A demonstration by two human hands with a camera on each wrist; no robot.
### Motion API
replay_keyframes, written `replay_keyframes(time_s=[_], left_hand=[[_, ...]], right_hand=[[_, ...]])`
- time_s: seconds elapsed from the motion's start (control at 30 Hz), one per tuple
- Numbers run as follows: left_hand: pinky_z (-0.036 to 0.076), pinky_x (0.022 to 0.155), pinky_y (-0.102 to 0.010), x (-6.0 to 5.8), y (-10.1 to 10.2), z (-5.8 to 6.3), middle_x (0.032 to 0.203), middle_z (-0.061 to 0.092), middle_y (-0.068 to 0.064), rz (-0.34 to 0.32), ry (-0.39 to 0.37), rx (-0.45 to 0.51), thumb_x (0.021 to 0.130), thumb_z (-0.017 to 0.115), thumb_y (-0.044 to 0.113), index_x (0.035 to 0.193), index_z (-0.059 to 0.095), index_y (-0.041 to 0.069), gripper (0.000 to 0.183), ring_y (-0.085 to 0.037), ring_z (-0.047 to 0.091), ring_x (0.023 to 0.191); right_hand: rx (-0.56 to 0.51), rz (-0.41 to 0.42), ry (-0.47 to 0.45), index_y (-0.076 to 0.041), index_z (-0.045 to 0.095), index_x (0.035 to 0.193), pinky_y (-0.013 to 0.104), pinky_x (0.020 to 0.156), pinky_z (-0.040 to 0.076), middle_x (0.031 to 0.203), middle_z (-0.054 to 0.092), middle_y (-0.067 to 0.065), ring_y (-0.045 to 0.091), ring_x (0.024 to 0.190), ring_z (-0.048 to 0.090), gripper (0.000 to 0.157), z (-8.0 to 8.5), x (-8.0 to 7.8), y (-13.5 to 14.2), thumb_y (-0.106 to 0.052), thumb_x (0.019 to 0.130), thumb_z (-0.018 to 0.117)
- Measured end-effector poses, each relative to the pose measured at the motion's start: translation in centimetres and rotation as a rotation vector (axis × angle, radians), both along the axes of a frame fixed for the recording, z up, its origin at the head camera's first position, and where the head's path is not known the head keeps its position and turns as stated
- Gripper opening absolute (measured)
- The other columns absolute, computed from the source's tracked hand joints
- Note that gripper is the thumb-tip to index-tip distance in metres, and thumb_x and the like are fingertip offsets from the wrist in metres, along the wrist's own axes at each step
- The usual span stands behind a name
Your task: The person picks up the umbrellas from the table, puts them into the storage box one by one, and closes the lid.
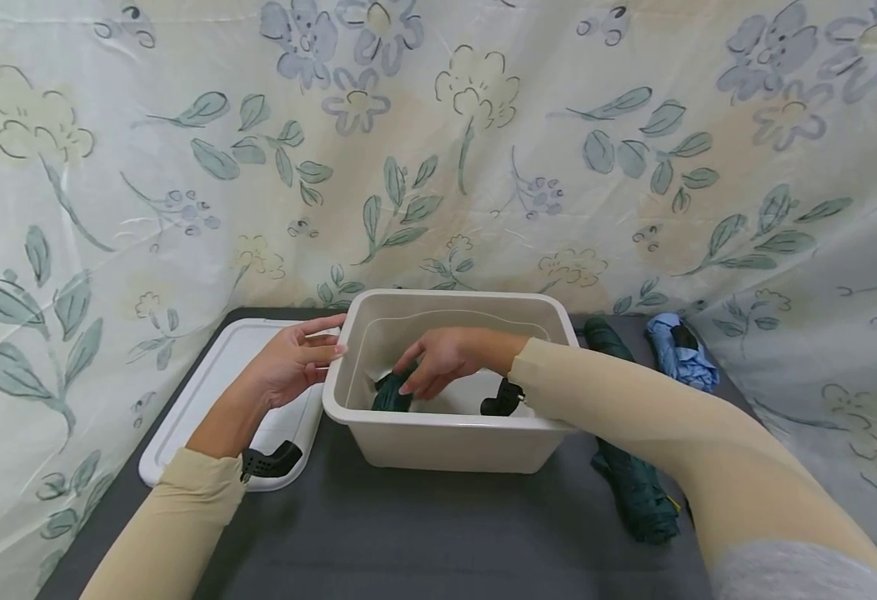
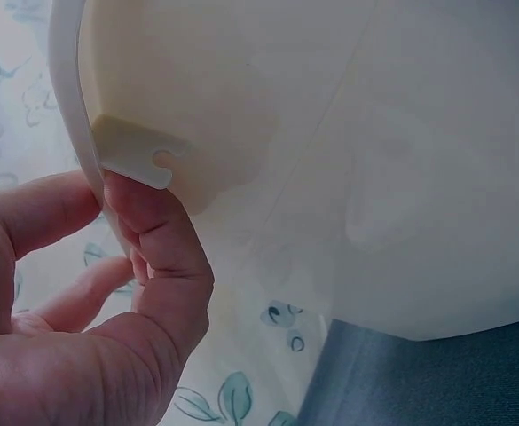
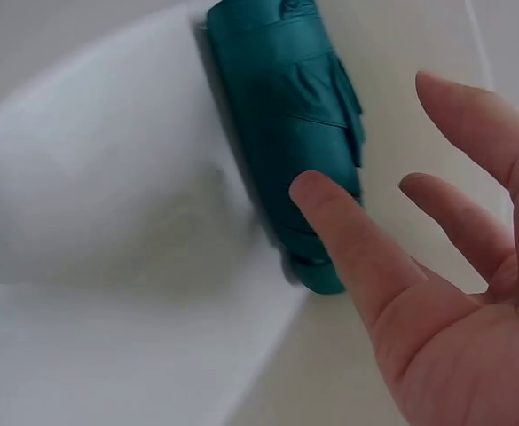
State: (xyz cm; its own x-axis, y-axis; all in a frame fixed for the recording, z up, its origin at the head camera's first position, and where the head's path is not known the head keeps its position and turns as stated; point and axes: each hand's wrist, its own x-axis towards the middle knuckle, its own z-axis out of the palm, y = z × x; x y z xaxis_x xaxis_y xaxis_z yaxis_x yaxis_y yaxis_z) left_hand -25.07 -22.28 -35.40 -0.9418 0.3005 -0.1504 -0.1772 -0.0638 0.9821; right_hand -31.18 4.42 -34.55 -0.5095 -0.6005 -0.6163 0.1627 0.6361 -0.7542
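A beige plastic storage bin [image 1: 446, 446] stands on the dark table. My left hand [image 1: 296, 367] has its fingertips at the bin's left rim; in the left wrist view the fingers [image 2: 166, 266] pinch that rim beside a small notched tab. Inside the bin, at its left end, lies a teal folded umbrella [image 3: 281, 124]. My right hand [image 1: 449, 358] reaches down into the bin with loosely spread fingers. In the right wrist view one fingertip [image 3: 310, 188] overlaps the umbrella's side, while the other fingers stand apart from it.
A white lid [image 1: 183, 400] lies flat left of the bin. To the right lies a long dark green folded umbrella [image 1: 637, 500], partly behind my right arm, with a light blue folded umbrella [image 1: 679, 354] farther back. A floral curtain [image 1: 438, 167] hangs behind the table.
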Motion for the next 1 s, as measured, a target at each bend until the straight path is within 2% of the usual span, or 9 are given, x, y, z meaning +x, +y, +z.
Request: replay_keyframes(time_s=[0.13,0.2,0.3,0.43,0.63,0.73,0.83,1.0], left_hand=[[0.063,0.083,-0.03,0.1,-0.1,0.0,0.104,0.072,0.002,0.003,0.003,0.002,0.099,0.066,0.006,0.158,0.037,0.005,0.066,-0.013,0.073,0.093],[0.063,0.083,-0.03,0.2,-0.1,0.0,0.105,0.072,0.002,-0.001,0.0,0.009,0.099,0.066,0.006,0.158,0.037,0.005,0.066,-0.013,0.074,0.093],[0.063,0.083,-0.03,0.2,-0.2,0.0,0.107,0.072,0.001,-0.007,-0.003,0.014,0.099,0.066,0.005,0.158,0.036,0.005,0.066,-0.013,0.074,0.094],[0.063,0.084,-0.03,0.3,-0.3,0.0,0.109,0.072,0.001,-0.006,-0.001,0.01,0.099,0.065,0.006,0.158,0.036,0.005,0.066,-0.013,0.074,0.096],[0.063,0.083,-0.029,0.4,-0.4,0.1,0.108,0.072,0.002,0.008,0.004,0.007,0.099,0.066,0.006,0.158,0.036,0.005,0.066,-0.013,0.073,0.096],[0.063,0.084,-0.03,0.4,-0.3,0.0,0.108,0.073,0.002,0.014,0.009,0.01,0.099,0.067,0.007,0.158,0.037,0.005,0.066,-0.013,0.074,0.096],[0.063,0.085,-0.031,0.4,-0.1,-0.1,0.109,0.073,0.002,0.02,0.012,0.01,0.098,0.068,0.008,0.157,0.039,0.006,0.066,-0.014,0.074,0.097],[0.062,0.087,-0.03,0.6,0.0,-0.3,0.114,0.07,0.001,0.034,0.015,-0.009,0.098,0.069,0.01,0.157,0.04,0.008,0.067,-0.015,0.073,0.1]], right_hand=[[-0.013,0.023,0.027,-0.004,0.05,0.15,0.046,0.107,0.053,0.137,0.064,0.024,0.036,0.12,0.065,0.062,1.0,0.1,0.7,-0.008,0.093,0.075],[-0.022,0.029,0.042,-0.005,0.052,0.149,0.046,0.106,0.054,0.135,0.066,0.022,0.036,0.12,0.066,0.06,1.6,0.1,1.1,-0.009,0.093,0.075],[-0.047,0.033,0.062,-0.006,0.052,0.149,0.045,0.105,0.055,0.133,0.068,0.016,0.03,0.115,0.069,0.059,2.6,0.2,2.0,-0.009,0.094,0.074],[-0.092,0.025,0.089,-0.008,0.05,0.15,0.044,0.105,0.055,0.139,0.065,0.016,0.023,0.111,0.071,0.058,4.0,0.4,3.3,-0.009,0.096,0.071],[-0.143,-0.036,0.148,-0.01,0.052,0.15,0.044,0.104,0.055,0.145,0.06,0.016,0.03,0.122,0.067,0.056,5.9,0.9,5.6,-0.009,0.096,0.071],[-0.168,-0.054,0.191,-0.011,0.054,0.149,0.045,0.105,0.055,0.145,0.06,0.015,0.033,0.127,0.064,0.055,6.6,1.4,7.0,-0.01,0.096,0.071],[-0.17,-0.045,0.259,-0.014,0.056,0.148,0.043,0.104,0.056,0.146,0.06,0.013,0.031,0.128,0.064,0.054,7.1,2.1,8.6,-0.014,0.096,0.072],[-0.186,-0.045,0.362,-0.015,0.056,0.148,0.042,0.102,0.056,0.15,0.057,0.013,0.031,0.13,0.063,0.056,7.1,3.4,11.5,-0.022,0.095,0.074]])
